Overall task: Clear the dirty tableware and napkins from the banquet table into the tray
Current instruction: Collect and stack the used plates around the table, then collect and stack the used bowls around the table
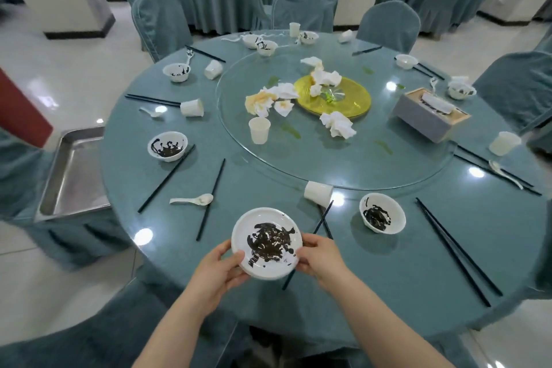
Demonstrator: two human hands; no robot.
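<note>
A white plate [266, 243] smeared with dark sauce is held just above the near edge of the round blue table [388, 263]. My left hand [219, 272] grips its left rim and my right hand [321, 257] grips its right rim. The steel tray [74, 170] sits on a covered chair to the left of the table. Dirty bowls [382, 216] [167, 146], a white spoon [194, 199], black chopsticks [457, 251], paper cups [318, 193] [259, 130] and crumpled napkins [337, 124] [268, 100] are spread over the table.
A glass turntable [358, 164] fills the table's middle and carries a yellow platter [355, 98]. A tissue box [430, 113] stands at the right. Covered chairs [161, 22] ring the table. More bowls and cups lie along the far edge.
</note>
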